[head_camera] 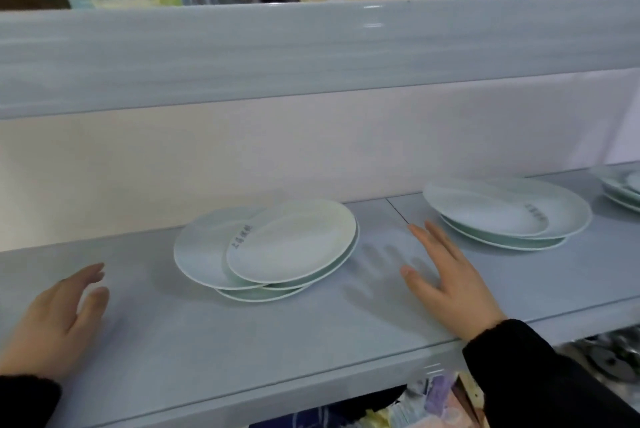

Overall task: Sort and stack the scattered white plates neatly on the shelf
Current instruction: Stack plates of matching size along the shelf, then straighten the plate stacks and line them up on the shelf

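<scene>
Both hands empty over shelf: left hand lower left, right hand centre-right, fingers spread. Untidy plate pile between them; second pile right.

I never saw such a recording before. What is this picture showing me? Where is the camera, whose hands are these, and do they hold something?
There is no machine here. The one picture comes from a camera worn on a person's head, looking forward and down. The left hand and right hand are that person's own, open and holding nothing, on either side of the nearer pile. On the grey shelf lie white plates in untidy, overlapping piles: one in the middle, one further right, and part of a third at the right edge.
</scene>
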